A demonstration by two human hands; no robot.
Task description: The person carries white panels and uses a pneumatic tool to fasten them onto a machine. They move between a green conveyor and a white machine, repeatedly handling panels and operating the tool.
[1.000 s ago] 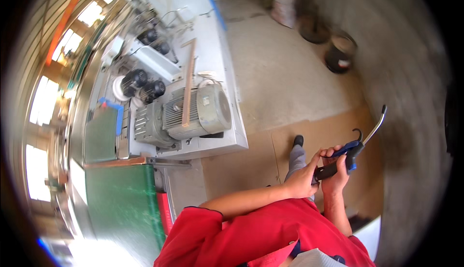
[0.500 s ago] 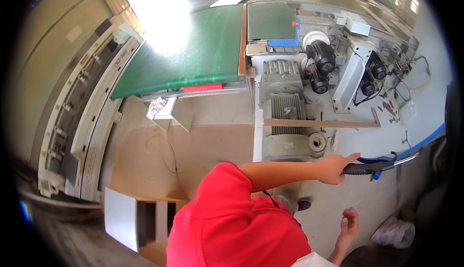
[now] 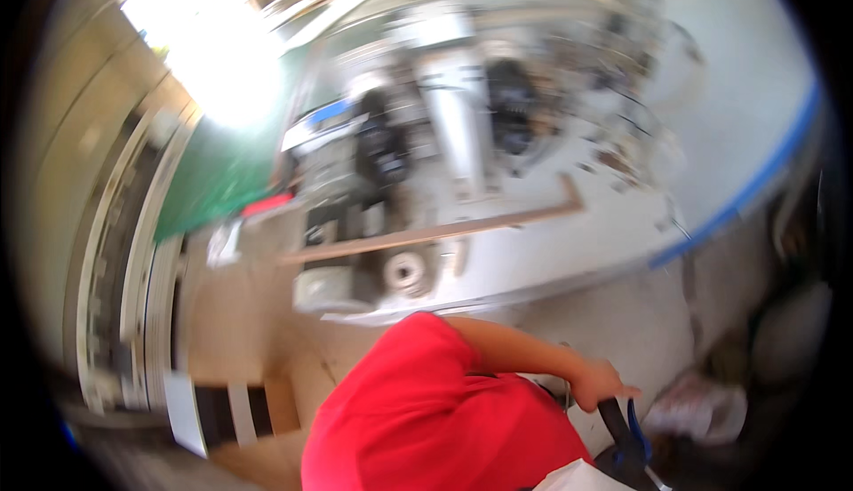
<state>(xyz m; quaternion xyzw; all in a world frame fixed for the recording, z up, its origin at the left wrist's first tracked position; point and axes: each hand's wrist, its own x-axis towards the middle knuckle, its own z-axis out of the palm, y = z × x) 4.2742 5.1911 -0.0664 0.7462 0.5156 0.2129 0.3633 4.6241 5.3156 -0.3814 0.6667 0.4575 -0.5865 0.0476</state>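
My left hand (image 3: 597, 386) is closed round the upper end of a black-handled tool (image 3: 620, 427). A blue lever runs along the tool's side, and a bright metal part shows at its lower end. Its exact kind cannot be made out through the blur. My left arm comes out of a red sleeve (image 3: 426, 358) and reaches down to the right. No part of my right hand shows. Beyond my arm lies a pale machine bed (image 3: 524, 251) with a brown strip (image 3: 444, 230) and a round ring-shaped roll (image 3: 407, 273) on it.
Black motors (image 3: 382, 144) and a white upright bracket (image 3: 458, 122) stand on the machine. A green conveyor belt (image 3: 218, 175) is at left, before a long white machine (image 3: 147, 269). Boards (image 3: 185, 415) lie lower left. A clear plastic bag (image 3: 702, 409) sits at lower right.
The view has swung to the right and blurred. My left hand has brought the tool down, closer to my body, its far end now pointing downward. My right hand has left the view.
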